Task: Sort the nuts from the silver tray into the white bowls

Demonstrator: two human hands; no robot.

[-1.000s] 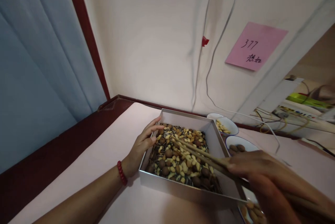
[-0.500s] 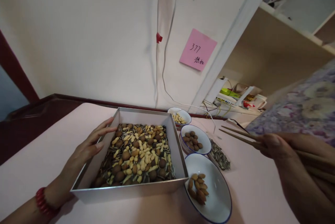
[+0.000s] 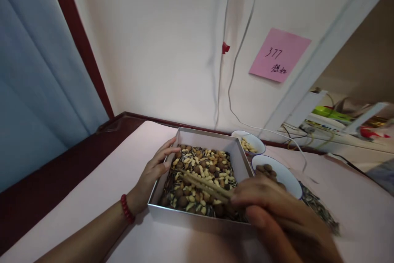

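Note:
A silver-edged box [image 3: 200, 224] holds mixed nuts [image 3: 206, 172]: pale peanuts, round brown nuts, almonds and striped sunflower seeds. My left hand [image 3: 155, 170], with a red bead bracelet [image 3: 127, 209] at its wrist, rests against the box's left wall, fingers stretched out and one reaching over the rim. My right hand [image 3: 277, 209], somewhat blurred, is closed on wooden chopsticks [image 3: 206, 185]. Their tips are over the nuts in the box; I cannot tell whether anything is between them. My right hand covers the box's near right corner.
Right of the box stand a bowl of peanuts [image 3: 258, 145] and a bowl of round brown nuts [image 3: 289, 177], partly behind my hand. Sunflower seeds [image 3: 320, 207] lie beyond. Behind are a wall with a pink note [image 3: 280, 55], a white cable [image 3: 235, 66] and a cluttered shelf.
My right hand has swung left with the chopsticks, from beside the bowls to over the box. The view has turned left, and the almond bowl no longer shows. My left hand stays at the box.

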